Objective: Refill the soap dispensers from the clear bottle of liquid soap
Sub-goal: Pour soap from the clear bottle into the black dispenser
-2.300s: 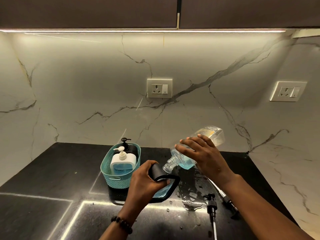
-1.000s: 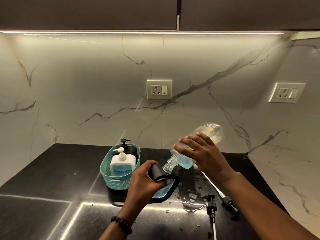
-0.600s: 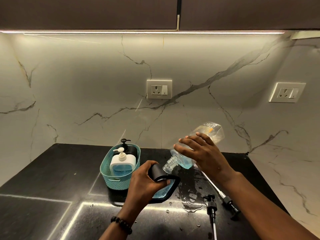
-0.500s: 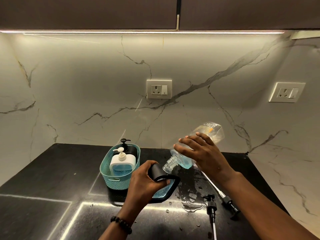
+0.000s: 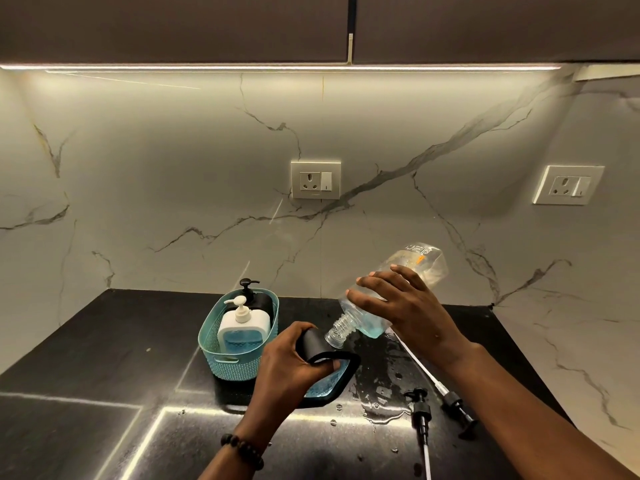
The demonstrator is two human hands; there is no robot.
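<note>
Clear soap bottle tipped over black dispenser, both hand-held.

Right hand (image 5: 412, 311) grips the clear bottle (image 5: 391, 294), neck down, a little blue soap pooled near its mouth, which touches the black dispenser (image 5: 329, 368) gripped in the left hand (image 5: 289, 367). Teal basket (image 5: 235, 362) left of that hand holds a white and another black dispenser. Two pump heads (image 5: 420, 408) lie below the right wrist on the wet countertop (image 5: 86, 393).
</note>
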